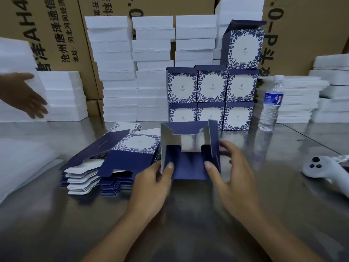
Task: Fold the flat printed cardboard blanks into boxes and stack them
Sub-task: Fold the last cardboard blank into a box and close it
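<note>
Both hands are on a half-folded box [189, 168] standing open-topped on the steel table [56, 220], just in front of the stacked finished boxes [211, 86]. The left hand [151, 183] pinches its left wall, thumb on the navy front flap, and the right hand [233, 173] curls round the right wall likewise. The flat blanks [115, 161] lie piled just left of it, with a water bottle [271, 106] off to the right.

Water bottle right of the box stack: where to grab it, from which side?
Wrap the water bottle at mid-body, coming from the front. It stands upright and round; the stacked boxes crowd its left and foam sheets sit behind and to its right, so the front looks freest. The right hand, now gripping the half-folded box, is nearest.
</note>
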Demonstrator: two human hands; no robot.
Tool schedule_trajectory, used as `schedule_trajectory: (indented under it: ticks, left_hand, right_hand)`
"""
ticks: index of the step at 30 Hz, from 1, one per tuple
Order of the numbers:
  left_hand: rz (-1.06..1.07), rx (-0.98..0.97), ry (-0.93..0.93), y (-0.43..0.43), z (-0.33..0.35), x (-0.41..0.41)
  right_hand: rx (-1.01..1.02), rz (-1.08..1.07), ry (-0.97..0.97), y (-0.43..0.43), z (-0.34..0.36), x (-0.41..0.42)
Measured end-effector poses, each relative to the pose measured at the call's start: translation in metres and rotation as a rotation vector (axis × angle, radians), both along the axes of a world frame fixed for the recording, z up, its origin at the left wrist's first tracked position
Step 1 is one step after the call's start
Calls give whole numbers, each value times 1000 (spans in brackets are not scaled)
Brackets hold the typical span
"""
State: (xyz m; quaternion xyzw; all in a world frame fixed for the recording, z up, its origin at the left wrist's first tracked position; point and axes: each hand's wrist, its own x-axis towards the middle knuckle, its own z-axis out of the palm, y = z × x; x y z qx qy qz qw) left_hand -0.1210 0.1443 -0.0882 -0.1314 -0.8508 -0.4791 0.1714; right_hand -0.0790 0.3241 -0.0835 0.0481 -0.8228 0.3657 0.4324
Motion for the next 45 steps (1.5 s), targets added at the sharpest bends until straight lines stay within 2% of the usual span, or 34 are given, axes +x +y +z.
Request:
schedule_trajectory:
  ticks: [2,4,11,14,17,20,25,31,37,42,45]
  left_hand:
    - [23,-17,104,1,2,2]
    - [-13,26,127,5,4,5]
    - [-188,231,119,8,13,16]
    - [-200,269,96,7,18,16]
    - [-224,356,45,7,20,17]
    - [-264,429,53,7,20,17]
    - [-285,446,42,4,22,19]
    - [-263,482,-13,6,21,20]
    - [-241,422,24,10,19,25]
    - [-238,389,46,10,19,27]
    - [-231,352,53,11,17,28]
  right_hand:
    - [-6,38,59,-1,3,2]
    - [-50,87,69,-3,4,3]
    - [-78,194,111,-6,7,7]
    - [-191,311,104,-5,10,9]
    - [-308,285,122,-4,10,6]
    - [-372,238,85,-3,8,3]
    - [-411,241,-73,-3,3,-1]
    - [-205,201,-150,3,-5,-2]
    - [-63,19,-83,2,-2,1]
    - [141,-35,-87,5,-1,5]
    - [199,-106,-62,5,4,6]
